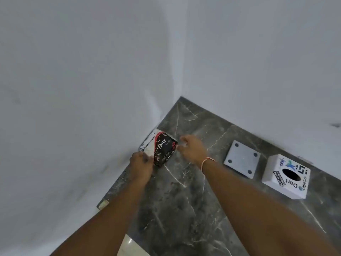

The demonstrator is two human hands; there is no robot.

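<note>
A black and white Dove pack (162, 147) stands on a dark marble counter (184, 200), close to the corner of two white walls. My left hand (141, 163) grips the pack's near left edge, fingers curled round it. My right hand (191, 147) is at the pack's right edge with curled fingers and pinches something small and pale there; what it is I cannot make out. A thin red and white band circles my right wrist.
To the right on the counter lies a grey square plate (242, 158) with a hole in each corner. Beyond it stands a white printed box (286, 177) with an oval opening on top. White walls (83, 89) close the counter on the left and behind.
</note>
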